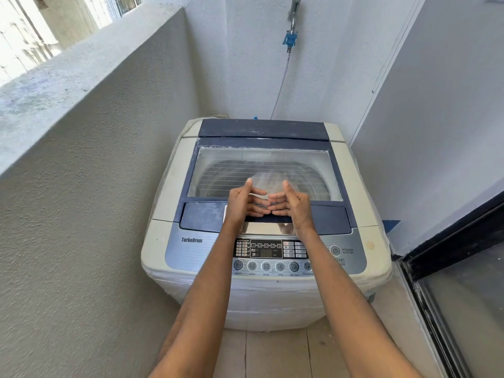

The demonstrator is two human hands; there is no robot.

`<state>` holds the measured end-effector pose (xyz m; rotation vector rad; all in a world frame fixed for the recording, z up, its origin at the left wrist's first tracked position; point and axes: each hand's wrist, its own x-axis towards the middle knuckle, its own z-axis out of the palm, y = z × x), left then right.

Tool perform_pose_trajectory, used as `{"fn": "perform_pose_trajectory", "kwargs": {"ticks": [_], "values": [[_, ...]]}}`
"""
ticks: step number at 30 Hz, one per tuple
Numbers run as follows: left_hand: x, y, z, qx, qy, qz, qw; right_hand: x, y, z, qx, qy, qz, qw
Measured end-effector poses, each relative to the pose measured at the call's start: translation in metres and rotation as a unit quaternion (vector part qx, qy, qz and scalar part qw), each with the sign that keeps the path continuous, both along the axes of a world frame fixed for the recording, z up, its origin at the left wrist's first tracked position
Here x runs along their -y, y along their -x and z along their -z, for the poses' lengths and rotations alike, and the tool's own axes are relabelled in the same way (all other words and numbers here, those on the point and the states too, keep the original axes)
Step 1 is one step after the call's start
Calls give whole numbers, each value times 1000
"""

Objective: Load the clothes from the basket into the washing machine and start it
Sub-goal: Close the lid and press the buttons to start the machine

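1. Your two forearms reach forward over the control panel [266, 253] at the front of the washing machine [163, 214]; the panel shows a row of round buttons and a power button [335, 250] on its right side.
2. Your left hand [241, 201] and right hand [296, 203] are held just above the front edge of the lid [266, 173]. The fingers [259, 203] of both hands are straight and slightly spread, pointing at each other with the tips close together or touching, thumbs raised. They grip nothing.
3. The lid is down. Through its clear window you can see the ribbed drum below, but I cannot tell what lies inside.
4. Behind the machine, a thin hose [281, 83] runs down the back wall from a tap with a blue fitting [290, 39].
5. A low textured wall [95, 118] stands to your left, and a dark-framed glass door [450, 268] is to your right.
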<state>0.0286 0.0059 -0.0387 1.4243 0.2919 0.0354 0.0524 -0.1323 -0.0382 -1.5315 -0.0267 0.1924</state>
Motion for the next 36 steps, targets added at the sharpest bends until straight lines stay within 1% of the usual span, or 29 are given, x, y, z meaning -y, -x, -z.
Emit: {"fn": "perform_pose_trajectory", "kwargs": {"ticks": [36], "values": [[-1,-2,1,4,2,14,1000,-2,1,-2,-1,26,11,1000]]}}
